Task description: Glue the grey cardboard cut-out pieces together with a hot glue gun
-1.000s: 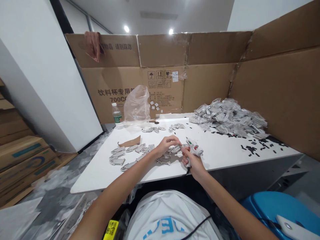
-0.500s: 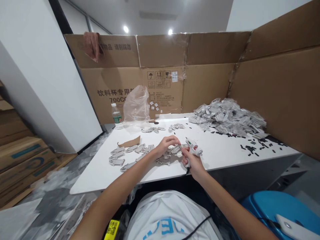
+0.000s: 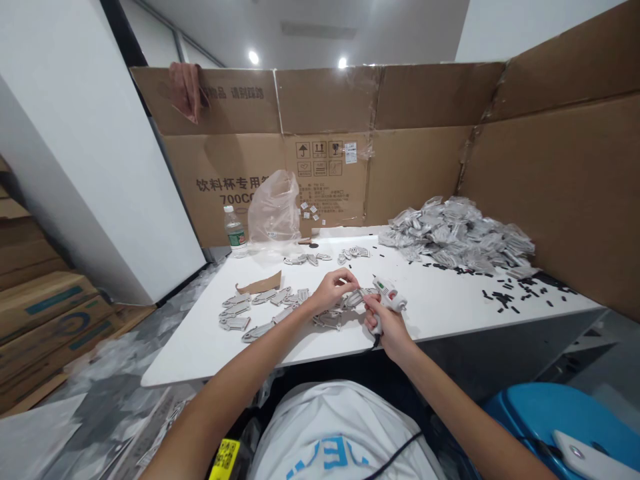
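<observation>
My right hand [image 3: 385, 320] is wrapped round a white glue gun [image 3: 389, 297], whose nozzle points up and away from me. Its thumb and forefinger also meet a small grey piece [image 3: 356, 297] in front of me. Just left of it, the fingers of my left hand [image 3: 334, 290] are pinched together near that piece; what lies between the fingertips is too small to make out. Flat grey plastic pieces [image 3: 235, 313] with pointed ends lie in a loose arc on the white table [image 3: 200, 353], partly hidden behind my left forearm.
A heap of clear-bagged grey pieces [image 3: 455, 233] fills the back right, with small black bits [image 3: 520, 293] scattered before it. A bottle [image 3: 234, 230], a plastic bag [image 3: 274, 210] and a cardboard scrap [image 3: 260, 285] stand or lie to the left. Cardboard walls [image 3: 420, 173] enclose the back and right.
The fingertips of my left hand have drawn slightly back from those of my right hand, leaving more of the grey piece showing. The glue gun remains in nearly the same place.
</observation>
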`<state>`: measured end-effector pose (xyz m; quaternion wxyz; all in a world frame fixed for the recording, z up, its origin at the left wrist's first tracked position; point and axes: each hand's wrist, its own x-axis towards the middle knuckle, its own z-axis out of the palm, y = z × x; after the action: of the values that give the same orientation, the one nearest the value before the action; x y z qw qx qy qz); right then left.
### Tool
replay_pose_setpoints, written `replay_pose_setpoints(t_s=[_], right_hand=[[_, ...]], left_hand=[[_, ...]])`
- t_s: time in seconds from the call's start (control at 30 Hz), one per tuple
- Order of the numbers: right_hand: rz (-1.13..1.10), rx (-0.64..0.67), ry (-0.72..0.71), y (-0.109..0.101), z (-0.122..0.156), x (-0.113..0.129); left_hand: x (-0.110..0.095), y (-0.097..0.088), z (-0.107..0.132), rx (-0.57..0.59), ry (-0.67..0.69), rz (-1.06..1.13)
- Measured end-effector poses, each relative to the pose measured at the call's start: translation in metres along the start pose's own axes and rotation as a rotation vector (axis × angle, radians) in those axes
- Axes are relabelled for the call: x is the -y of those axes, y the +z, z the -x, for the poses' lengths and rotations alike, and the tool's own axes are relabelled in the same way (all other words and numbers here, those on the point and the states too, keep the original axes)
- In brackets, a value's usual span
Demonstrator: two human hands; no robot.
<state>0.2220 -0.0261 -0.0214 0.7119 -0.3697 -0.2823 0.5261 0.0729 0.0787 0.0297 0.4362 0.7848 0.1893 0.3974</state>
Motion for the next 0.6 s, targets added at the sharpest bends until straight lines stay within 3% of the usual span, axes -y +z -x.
replay_pose_setpoints(t_s=[0.3, 0.6], right_hand=[[-0.053, -0.023, 0.0, -0.0019, -0.0029, -0.0013], [-0.045, -0.014, -0.021, -0.0027, -0.0047, -0.003]], left_hand=[[-0.0104, 0.0028, 0.0078, -0.009, 0.303, -0.435], [-0.0039, 0.0006, 0.0072, 0.005, 0.396, -0.529]])
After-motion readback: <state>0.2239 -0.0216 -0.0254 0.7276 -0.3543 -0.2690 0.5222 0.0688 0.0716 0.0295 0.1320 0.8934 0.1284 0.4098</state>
